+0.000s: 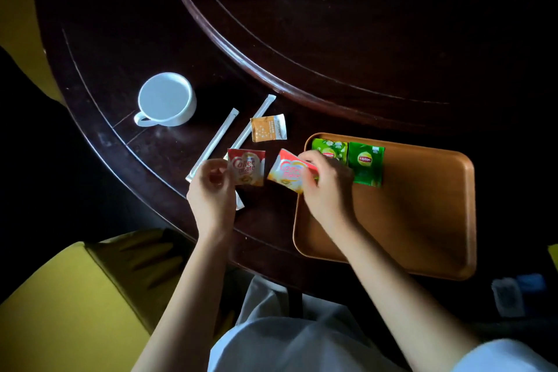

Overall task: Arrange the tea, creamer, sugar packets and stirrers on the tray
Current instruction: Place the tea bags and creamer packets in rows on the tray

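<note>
wooden tray sits on the dark worktop, two green tea packets side by side at its far left corner. the left hand pinches one creamer sachet above the worktop; the right hand pinches a second creamer sachet over the tray's left rim. the sugar packet and two stirrers lie off the tray. setting the sachet down may nudge the tea packets askew.

Green tea packets on a brown tray, red-and-white creamer sachets, an orange, seemingly white-speckled sugar packet.
</note>
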Tool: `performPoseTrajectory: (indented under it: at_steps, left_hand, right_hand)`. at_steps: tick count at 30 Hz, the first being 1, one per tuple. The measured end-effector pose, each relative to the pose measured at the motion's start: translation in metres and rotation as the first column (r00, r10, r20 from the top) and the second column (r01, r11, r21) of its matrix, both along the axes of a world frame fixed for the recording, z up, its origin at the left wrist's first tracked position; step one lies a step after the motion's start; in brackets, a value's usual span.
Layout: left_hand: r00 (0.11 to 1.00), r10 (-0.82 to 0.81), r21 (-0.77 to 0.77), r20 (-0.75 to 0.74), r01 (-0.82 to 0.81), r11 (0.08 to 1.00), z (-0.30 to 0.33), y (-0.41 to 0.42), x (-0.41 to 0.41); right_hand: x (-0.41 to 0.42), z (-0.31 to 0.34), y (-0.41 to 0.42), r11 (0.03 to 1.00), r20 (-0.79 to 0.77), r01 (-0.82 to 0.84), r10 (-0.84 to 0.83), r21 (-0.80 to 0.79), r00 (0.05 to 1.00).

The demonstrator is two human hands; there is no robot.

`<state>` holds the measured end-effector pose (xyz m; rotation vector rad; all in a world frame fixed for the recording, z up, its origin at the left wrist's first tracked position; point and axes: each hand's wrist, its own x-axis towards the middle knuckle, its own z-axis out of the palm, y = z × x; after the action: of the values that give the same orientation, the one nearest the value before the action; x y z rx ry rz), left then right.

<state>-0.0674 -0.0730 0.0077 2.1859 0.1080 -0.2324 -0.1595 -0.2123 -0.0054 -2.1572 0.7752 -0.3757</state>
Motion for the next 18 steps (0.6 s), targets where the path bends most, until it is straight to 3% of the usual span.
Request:
performPoseTrajectory:
  at_steps: [2,7,11,14,18]
  left_hand:
    - [0.999,-0.029,-0.081,-0.021,0.027,0.996,0.006,-0.009,-0.013]
    - [0.950,-0.304,-0.060,-0.068,0.300,0.952,0.001,-0.046,-0.073]
    - [0.927,-0.366,-0.053,-0.083,0.363,0.930,-0.008,-0.060,-0.101]
    - [0.895,-0.445,0.058,-0.002,0.445,0.894,-0.014,-0.057,-0.107]
    - [0.704,-0.674,0.357,0.224,0.584,0.729,-0.014,-0.035,-0.111]
  right_hand:
    - [-0.031,0.004,-0.024,0.991,0.024,0.049,-0.052,0.121,0.998]
    - [-0.101,-0.002,-0.071,0.985,-0.294,0.101,-0.056,0.140,0.954]
    - [-0.114,-0.004,-0.075,1.000,-0.369,0.023,-0.019,0.007,0.929]
    - [-0.113,-0.005,-0.074,0.990,-0.352,0.017,-0.066,-0.139,0.934]
    - [-0.127,-0.012,-0.067,0.928,-0.225,0.054,-0.145,-0.370,0.963]
